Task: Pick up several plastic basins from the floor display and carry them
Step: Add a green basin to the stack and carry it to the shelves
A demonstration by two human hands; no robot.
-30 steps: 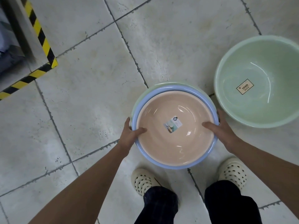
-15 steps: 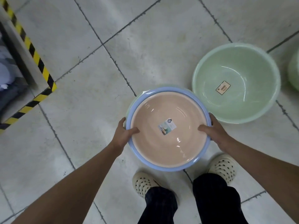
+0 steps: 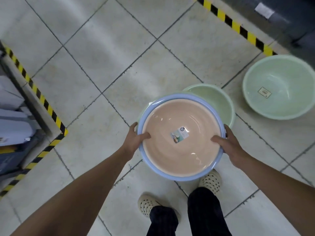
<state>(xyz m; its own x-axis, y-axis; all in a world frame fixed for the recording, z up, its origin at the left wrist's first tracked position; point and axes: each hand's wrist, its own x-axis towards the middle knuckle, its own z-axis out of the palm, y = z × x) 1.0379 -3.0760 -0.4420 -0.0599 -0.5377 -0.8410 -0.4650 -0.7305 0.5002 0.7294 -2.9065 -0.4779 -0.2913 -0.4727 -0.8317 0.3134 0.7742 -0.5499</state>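
Observation:
I hold a nested stack of basins in front of me above the floor. A pink basin [image 3: 179, 150] with a small label sits inside a blue basin [image 3: 170, 177], and a pale green rim [image 3: 140, 116] shows just outside the blue one at the left. My left hand [image 3: 134, 138] grips the stack's left rim with the thumb inside. On the opposite rim my right hand [image 3: 230, 147] holds the same way. A green basin [image 3: 216, 103] lies on the tiles, partly hidden behind the stack. Another green basin [image 3: 279, 103] with a label lies further right.
Yellow-black hazard tape [image 3: 42, 103] edges a shelf base [image 3: 15, 120] with goods on the left. More hazard tape [image 3: 238, 26] runs along a dark fixture at the top right. My feet in cream clogs [image 3: 210, 182] stand under the stack on grey tiles.
The stack has risen with my hands as I stood up. The view swung, bringing a second green floor basin and the right-hand hazard tape into sight.

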